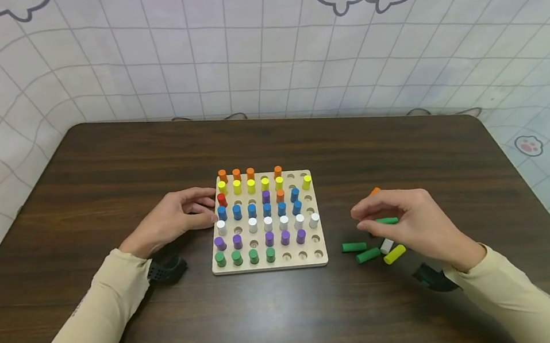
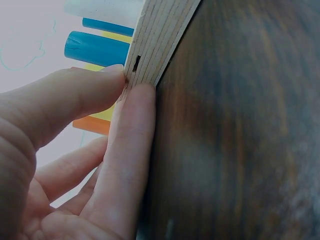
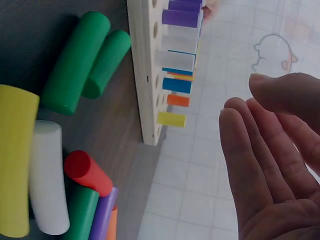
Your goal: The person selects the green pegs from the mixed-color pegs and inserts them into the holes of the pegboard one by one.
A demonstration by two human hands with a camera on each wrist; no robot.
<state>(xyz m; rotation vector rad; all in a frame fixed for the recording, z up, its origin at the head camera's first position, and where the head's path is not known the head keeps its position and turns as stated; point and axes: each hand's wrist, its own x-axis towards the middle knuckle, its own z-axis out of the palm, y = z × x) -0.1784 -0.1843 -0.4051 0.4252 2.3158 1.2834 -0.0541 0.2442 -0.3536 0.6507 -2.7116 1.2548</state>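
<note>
A square wooden pegboard (image 1: 270, 266) lies mid-table, with rows of orange, yellow, blue, white, purple and green pegs standing in it and several holes bare. One red peg (image 1: 222, 200) stands at its left side. My left hand (image 1: 169, 220) touches the board's left edge with thumb and fingertips, close to a blue peg (image 2: 97, 48) in the left wrist view. Right of the board, my right hand (image 1: 408, 217) hovers over loose pegs, its thumb and fingers apart and nothing between them. It partly hides the pile in the head view.
Loose on the table lie green pegs (image 1: 354, 247), a yellow peg (image 1: 395, 254), a white peg (image 3: 49, 177), a red peg (image 3: 87, 172), a purple peg (image 3: 103, 215) and an orange one (image 1: 374, 191). A patterned white cloth (image 1: 258, 40) hangs behind the dark table (image 1: 147, 153).
</note>
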